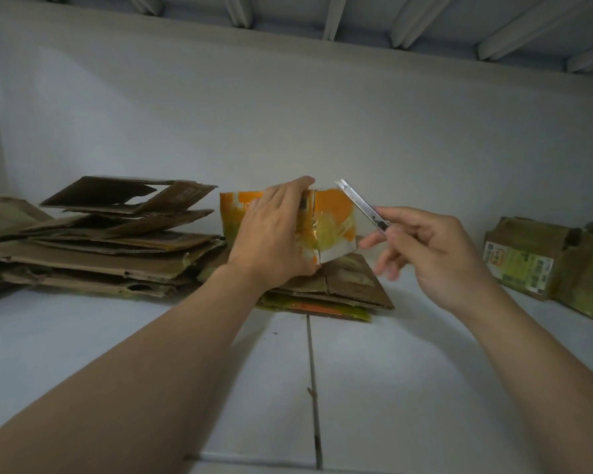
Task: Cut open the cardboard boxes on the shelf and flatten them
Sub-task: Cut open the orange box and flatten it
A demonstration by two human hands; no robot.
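Note:
An orange and yellow cardboard box [334, 217] stands upright at the middle of the white shelf [391, 371], on top of some flattened cardboard [350, 285]. My left hand [271, 234] grips the box from the front, fingers over its top edge and thumb under its lower edge. My right hand [432, 248] pinches a utility knife [362, 205] just right of the box. The blade points up and left, near the box's top right corner; I cannot tell whether it touches.
A tall pile of flattened brown boxes [110, 241] lies at the left against the wall. A brown box with green and white labels [541, 265] sits uncut at the right. A seam [312, 388] runs down the shelf's front middle.

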